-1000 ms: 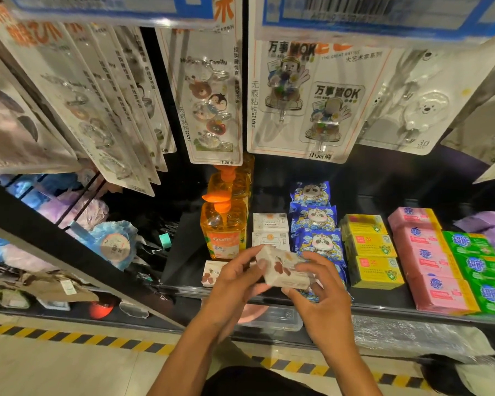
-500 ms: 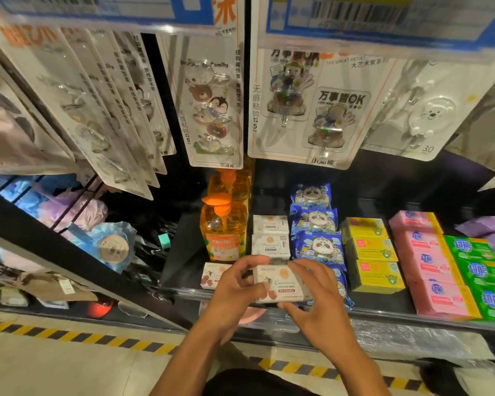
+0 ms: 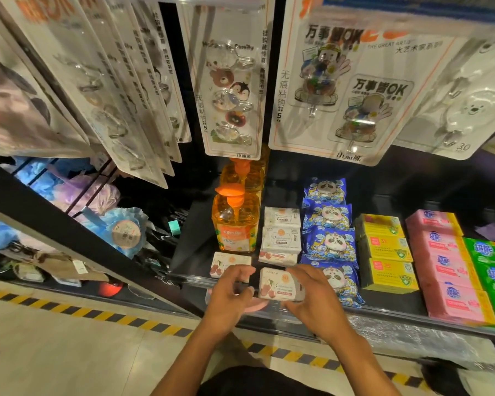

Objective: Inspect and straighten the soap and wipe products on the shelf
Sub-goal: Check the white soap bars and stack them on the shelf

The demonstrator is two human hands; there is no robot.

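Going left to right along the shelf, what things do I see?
Orange soap bottle → white soap boxes → blue panda packs → yellow boxes → pink boxes → green boxes. Left out: the cherry soap box that the left hand and right hand hold.

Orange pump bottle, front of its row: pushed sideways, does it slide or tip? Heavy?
Probably heavy: the orange pump bottle looks full of liquid. Pushed low, it likely slides, given its broad squarish body; pushed at the pump head, it might tip. The smooth clear plastic may be slippery.
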